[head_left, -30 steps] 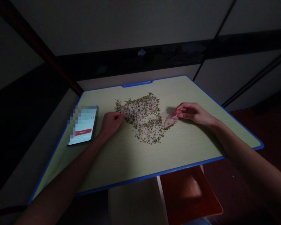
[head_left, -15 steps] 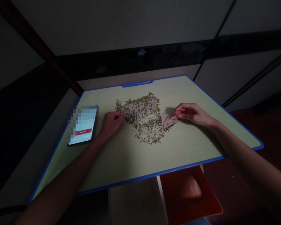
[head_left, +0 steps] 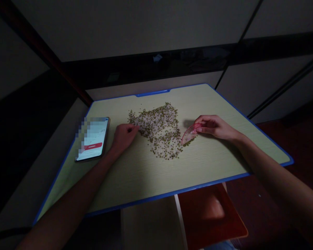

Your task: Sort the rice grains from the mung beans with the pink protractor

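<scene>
A loose spread of small green beans mixed with whitish grains (head_left: 159,121), looking like mung beans and rice, lies on the tabletop (head_left: 114,187). My right hand (head_left: 211,126) pinches a clear, half-round plastic piece with a red edge, seemingly a protractor (head_left: 189,135). Its lower edge stands against the right side of the spread, with a short line of green beans along it. Curled up at the left side of the spread, my left hand (head_left: 125,136) has its thumb and fingertips together by the grains. Whether anything is between those fingertips is too small to see.
A lit phone (head_left: 94,139), partly pixelated, lies to the left of my left hand. Blue edging (head_left: 172,192) runs around the table. Pale cabinet panels (head_left: 146,27) stand behind it. Below the front edge is an orange-red seat (head_left: 214,215).
Hardly anything differs. The protractor and my right hand have shifted very slightly at the right side of the grains. My left hand stays in place.
</scene>
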The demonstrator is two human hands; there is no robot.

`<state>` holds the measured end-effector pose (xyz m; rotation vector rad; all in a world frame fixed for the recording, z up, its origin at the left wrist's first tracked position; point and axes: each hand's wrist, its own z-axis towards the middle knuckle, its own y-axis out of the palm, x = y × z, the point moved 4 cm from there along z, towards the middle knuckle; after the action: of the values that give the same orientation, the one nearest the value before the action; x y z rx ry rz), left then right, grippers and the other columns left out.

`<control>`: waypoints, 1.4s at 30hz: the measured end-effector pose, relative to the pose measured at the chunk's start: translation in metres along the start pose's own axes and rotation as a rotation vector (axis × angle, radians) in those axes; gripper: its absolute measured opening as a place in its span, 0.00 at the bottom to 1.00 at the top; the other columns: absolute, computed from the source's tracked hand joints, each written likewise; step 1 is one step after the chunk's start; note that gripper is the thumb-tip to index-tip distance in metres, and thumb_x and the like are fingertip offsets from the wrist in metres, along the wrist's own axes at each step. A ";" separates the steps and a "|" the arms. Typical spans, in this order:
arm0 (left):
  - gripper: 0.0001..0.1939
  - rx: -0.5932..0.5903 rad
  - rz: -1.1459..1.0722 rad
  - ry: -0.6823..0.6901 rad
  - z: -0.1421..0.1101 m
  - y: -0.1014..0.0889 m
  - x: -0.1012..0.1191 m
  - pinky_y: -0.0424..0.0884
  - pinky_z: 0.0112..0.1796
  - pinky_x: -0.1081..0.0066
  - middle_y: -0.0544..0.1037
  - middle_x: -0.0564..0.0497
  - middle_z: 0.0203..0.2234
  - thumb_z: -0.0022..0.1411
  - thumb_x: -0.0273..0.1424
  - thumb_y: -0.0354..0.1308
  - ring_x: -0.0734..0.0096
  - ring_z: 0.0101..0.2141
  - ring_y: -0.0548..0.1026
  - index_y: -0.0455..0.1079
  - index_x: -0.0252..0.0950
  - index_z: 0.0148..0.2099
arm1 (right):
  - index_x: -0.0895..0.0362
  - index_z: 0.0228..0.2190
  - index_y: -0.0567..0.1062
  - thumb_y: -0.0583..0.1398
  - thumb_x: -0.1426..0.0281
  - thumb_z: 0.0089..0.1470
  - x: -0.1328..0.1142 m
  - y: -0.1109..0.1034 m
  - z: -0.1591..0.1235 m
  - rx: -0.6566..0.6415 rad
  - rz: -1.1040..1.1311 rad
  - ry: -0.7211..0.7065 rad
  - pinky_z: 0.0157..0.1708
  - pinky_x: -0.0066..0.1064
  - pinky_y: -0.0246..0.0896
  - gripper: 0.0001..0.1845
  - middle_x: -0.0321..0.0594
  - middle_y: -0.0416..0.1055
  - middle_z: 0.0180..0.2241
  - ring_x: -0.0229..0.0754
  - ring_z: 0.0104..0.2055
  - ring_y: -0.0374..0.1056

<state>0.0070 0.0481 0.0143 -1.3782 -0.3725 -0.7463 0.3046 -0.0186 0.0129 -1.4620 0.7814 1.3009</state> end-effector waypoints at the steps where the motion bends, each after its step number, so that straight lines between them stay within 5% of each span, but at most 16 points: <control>1: 0.17 0.000 -0.001 0.000 0.000 0.000 0.000 0.49 0.23 0.74 0.53 0.57 0.13 0.51 0.36 0.49 0.78 0.20 0.54 0.52 0.36 0.15 | 0.60 0.29 0.71 0.62 0.71 0.48 0.000 0.000 0.000 -0.001 0.001 -0.001 0.33 0.28 0.60 0.06 0.38 0.72 0.27 0.34 0.30 0.68; 42: 0.17 0.005 -0.003 -0.002 -0.001 -0.001 0.001 0.48 0.22 0.73 0.52 0.57 0.13 0.51 0.37 0.49 0.78 0.19 0.53 0.51 0.36 0.15 | 0.59 0.27 0.71 0.62 0.71 0.47 -0.001 0.001 -0.002 -0.046 -0.005 0.011 0.31 0.28 0.62 0.05 0.37 0.71 0.26 0.34 0.30 0.67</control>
<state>0.0075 0.0465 0.0155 -1.3742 -0.3772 -0.7462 0.3044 -0.0206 0.0133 -1.5073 0.7588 1.3155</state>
